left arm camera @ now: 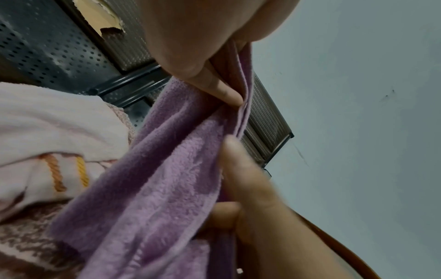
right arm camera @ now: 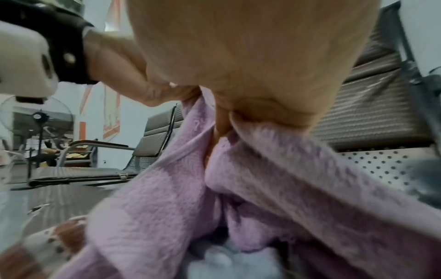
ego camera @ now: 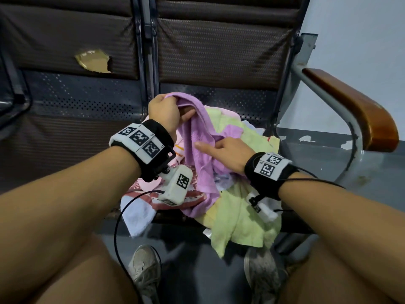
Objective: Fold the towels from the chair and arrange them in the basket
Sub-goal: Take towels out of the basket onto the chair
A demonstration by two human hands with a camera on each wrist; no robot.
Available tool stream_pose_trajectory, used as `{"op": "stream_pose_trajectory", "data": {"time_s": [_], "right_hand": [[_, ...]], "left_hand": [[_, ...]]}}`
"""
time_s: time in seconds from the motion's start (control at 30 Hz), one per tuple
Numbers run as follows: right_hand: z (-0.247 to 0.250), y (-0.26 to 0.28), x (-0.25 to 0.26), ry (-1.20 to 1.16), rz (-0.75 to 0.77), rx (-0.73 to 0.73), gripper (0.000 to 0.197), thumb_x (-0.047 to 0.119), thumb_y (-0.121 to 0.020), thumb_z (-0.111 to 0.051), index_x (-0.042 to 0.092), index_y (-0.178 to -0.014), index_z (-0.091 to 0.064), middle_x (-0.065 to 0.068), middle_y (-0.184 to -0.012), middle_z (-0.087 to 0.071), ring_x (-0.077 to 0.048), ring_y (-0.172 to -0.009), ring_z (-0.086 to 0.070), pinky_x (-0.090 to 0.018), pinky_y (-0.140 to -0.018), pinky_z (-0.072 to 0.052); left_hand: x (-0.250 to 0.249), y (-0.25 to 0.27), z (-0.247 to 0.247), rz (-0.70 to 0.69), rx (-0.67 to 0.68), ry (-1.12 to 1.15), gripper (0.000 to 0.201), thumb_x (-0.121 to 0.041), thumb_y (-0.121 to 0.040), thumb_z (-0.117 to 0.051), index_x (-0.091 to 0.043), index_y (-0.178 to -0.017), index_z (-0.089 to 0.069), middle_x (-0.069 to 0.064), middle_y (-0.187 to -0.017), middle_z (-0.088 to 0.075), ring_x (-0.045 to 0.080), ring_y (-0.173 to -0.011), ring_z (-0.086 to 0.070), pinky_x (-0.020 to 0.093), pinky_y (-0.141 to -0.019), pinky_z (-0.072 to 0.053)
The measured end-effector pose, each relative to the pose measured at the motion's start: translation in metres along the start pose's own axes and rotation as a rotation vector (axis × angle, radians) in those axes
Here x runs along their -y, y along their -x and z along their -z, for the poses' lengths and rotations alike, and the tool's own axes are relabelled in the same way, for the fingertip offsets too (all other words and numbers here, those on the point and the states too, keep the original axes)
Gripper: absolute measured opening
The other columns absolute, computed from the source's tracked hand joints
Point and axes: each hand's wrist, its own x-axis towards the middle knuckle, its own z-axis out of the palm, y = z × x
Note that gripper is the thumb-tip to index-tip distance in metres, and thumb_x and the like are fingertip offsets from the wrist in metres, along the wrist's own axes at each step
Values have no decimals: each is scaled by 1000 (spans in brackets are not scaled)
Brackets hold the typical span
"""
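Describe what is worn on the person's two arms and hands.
Both forearms are bare, with no sleeves or gloves. Each wrist carries a black strap: the left wrist band bears three white tiles with black square codes, the right wrist band two. A white camera box with its own code hangs under the left wrist, trailing a black cable. Thin black cables run from the right band.

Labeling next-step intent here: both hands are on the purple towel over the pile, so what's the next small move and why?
Probably slide the right hand along the purple towel's edge to find a second corner, then lift it free. The left hand already pinches one top edge, but the towel hangs bunched and its lower end lies on the yellow-green towel in the pile on the chair.
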Motion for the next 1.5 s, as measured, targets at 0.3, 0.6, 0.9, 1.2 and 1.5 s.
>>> {"op": "stream_pose_trajectory", "data": {"time_s": [0.3,0.6,0.9,1.2,1.5], "right_hand": [[34,-1,-28,6,-71,-286,25,17,-95,-47,12,-83,-68,-6,-76,-60,-25,-72,-54,-24,-68,-37],[50,21,-69,277,-149,-128,27,17,-92,-51,22,-103,-75,-4,-88,-65,-26,-77,-58,-31,-72,-48],[55,29,-85,180,-118,-159,17,28,-92,-65,18,-89,-78,-2,-75,-67,-22,-73,-61,-26,-64,-40],[46,32,-73,175,-114,-6,23,31,-92,-61,16,-85,-78,-3,-71,-66,-17,-65,-56,-25,-53,-37],[40,22,-80,-34,-139,-254,11,24,-90,-70,19,-92,-79,2,-76,-71,-15,-70,-61,-22,-66,-47]], "left_hand": [[1,-20,21,-28,-109,-192,29,1,-95,-36,-1,-107,-63,21,-94,-66,33,-81,-68,31,-56,-59],[6,-27,35,-72,-35,-492,33,12,-86,-44,-3,-92,-73,17,-75,-70,19,-46,-65,21,-44,-52],[12,-24,37,21,-54,-436,23,-9,-95,-52,-12,-75,-62,13,-60,-67,22,-45,-68,26,-41,-52],[9,-30,42,51,-229,-368,35,-17,-94,-49,7,-117,-60,27,-117,-65,40,-100,-67,40,-85,-57],[14,-40,58,-20,-141,-438,19,3,-90,-59,-10,-81,-70,16,-84,-69,21,-59,-68,23,-51,-56]]}}
